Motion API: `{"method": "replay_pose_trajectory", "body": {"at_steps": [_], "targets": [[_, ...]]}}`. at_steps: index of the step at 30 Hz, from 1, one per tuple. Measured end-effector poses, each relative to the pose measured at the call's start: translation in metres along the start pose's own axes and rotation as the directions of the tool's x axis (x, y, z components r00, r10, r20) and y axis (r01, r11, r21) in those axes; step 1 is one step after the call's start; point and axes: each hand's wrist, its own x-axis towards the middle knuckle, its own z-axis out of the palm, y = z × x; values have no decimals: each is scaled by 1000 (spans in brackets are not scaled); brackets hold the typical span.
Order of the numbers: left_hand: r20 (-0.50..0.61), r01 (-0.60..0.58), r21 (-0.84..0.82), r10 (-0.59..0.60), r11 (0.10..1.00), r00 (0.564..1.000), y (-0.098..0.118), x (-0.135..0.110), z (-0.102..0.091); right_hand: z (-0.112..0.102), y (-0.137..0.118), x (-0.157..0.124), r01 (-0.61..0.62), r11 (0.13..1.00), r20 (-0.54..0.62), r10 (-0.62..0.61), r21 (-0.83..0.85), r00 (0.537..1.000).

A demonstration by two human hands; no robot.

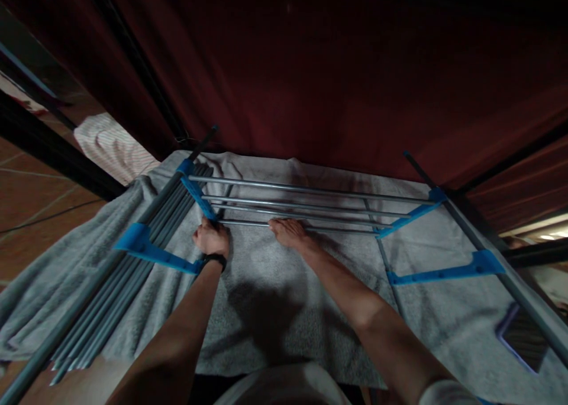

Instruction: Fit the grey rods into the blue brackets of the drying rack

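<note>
A grey towel [261, 298] lies spread over a drying rack made of grey metal rods [302, 206] and blue plastic brackets [153, 251]. My left hand [210, 238], with a black wristband, is closed in a fist at the near end of a blue bracket [199, 199], gripping the towel or the rod there. My right hand [288, 232] lies flat, fingers stretched out, on the towel against the nearest rod. Nothing is held in the right hand.
A dark red curtain [332, 79] hangs right behind the rack. A striped cloth [110, 144] hangs at the left. A folded wing of rods [115, 286] slopes down at the left. A dark flat object with a pale rim [523, 337] lies on the towel at the right.
</note>
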Motion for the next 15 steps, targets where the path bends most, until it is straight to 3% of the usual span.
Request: {"method": "replay_pose_trajectory", "body": {"at_steps": [15], "targets": [[8,22,-48,-22,999,1000,3,-6,-5,10,-9,3,10,998,-68,-13,-55,998]]}}
